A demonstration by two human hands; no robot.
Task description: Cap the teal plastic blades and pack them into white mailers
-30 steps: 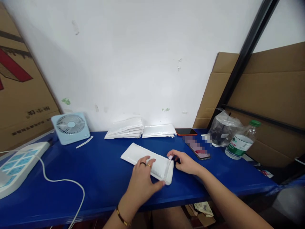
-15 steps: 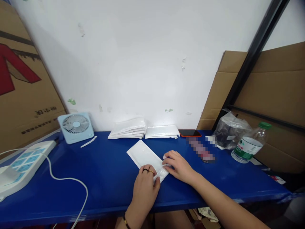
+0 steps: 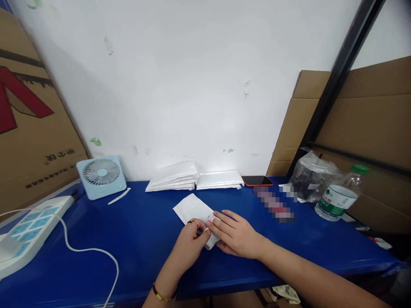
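Note:
A white padded envelope [image 3: 193, 208] lies slantwise on the blue table, its near end folded and partly hidden under my hands. My left hand [image 3: 189, 241] is closed on the near left edge, with thumb and curled fingers gripping it. Stretched out over the near right part, my right hand [image 3: 236, 234] presses its fingers flat on the envelope. A small pinkish patch shows at its fingertips; I cannot make out what it is. Behind are a taller stack of white padded envelopes [image 3: 173, 176] and a lower stack [image 3: 220, 179].
On the left of the blue table [image 3: 144, 239] are a light blue fan [image 3: 102, 177], a power strip [image 3: 35, 231] with a white cable and a paper strip [image 3: 119, 196]. A phone [image 3: 257, 181], a plastic bag [image 3: 313, 177] and a water bottle [image 3: 338, 194] stand or lie at right.
My right hand has moved onto the envelope and flattened over its near end. My left hand has turned, its thumb now on the folded edge. The view has shifted slightly.

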